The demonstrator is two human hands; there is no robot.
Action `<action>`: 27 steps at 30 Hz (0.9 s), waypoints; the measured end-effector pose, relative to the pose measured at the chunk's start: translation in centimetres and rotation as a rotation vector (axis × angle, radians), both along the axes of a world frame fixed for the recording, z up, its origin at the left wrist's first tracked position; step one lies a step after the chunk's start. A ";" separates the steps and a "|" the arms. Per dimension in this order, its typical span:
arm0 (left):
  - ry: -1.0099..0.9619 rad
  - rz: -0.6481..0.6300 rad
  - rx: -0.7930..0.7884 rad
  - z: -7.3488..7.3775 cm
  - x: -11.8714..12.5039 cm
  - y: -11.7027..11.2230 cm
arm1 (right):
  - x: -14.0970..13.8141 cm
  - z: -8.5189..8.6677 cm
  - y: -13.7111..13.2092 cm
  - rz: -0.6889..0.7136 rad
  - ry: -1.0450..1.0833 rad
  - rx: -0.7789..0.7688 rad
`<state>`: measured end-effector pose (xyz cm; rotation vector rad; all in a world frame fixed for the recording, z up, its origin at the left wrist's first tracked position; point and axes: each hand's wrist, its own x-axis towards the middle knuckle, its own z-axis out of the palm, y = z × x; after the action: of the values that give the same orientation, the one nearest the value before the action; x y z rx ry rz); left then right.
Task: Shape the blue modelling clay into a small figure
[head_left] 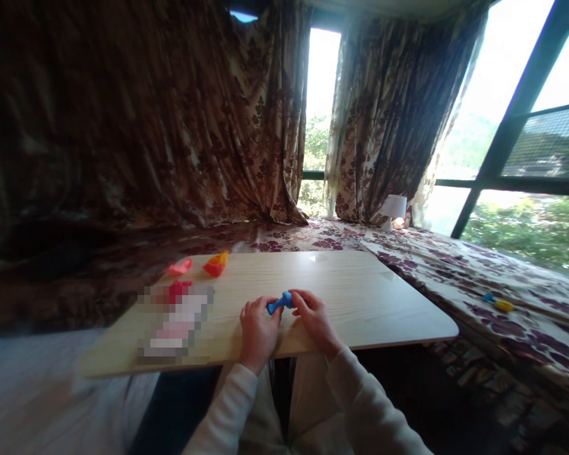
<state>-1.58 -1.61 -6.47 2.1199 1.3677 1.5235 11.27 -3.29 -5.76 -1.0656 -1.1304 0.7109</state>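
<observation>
Both my hands rest on the near part of a light wooden tabletop (360, 297) and hold a small blue balloon (279, 304) between them. My left hand (256, 330) pinches its left end with closed fingers. My right hand (315, 318) grips its right end, fingers curled. The balloon is limp and lies just above the wood.
An orange balloon (217, 263) and a pink-red balloon (180, 267) lie at the table's far left. A blurred packet (177, 322) with a red piece on it sits at the left. A small white lamp (393, 210) stands by the curtains. Blue and yellow balloons (499, 304) lie on the patterned cloth at the right.
</observation>
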 end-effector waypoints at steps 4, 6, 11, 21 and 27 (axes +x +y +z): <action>0.011 -0.017 0.006 0.0 0.0 0.2 | 0.0 -0.1 0.1 -0.005 0.013 -0.016; 0.009 -0.019 0.010 -0.1 0.0 0.4 | 0.0 -0.1 0.1 -0.005 0.018 -0.019; 0.018 -0.039 0.024 -0.2 0.0 0.4 | 0.0 0.1 0.0 -0.009 0.003 -0.019; 0.073 -0.025 0.039 0.0 0.1 0.1 | 0.0 0.1 -0.1 0.017 -0.035 -0.011; 0.073 -0.020 0.035 0.0 0.1 0.2 | 0.0 0.1 -0.1 0.021 -0.027 -0.013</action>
<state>-1.52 -1.44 -6.45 2.2240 1.3478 1.4869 11.24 -3.35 -5.62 -1.0786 -1.1629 0.7229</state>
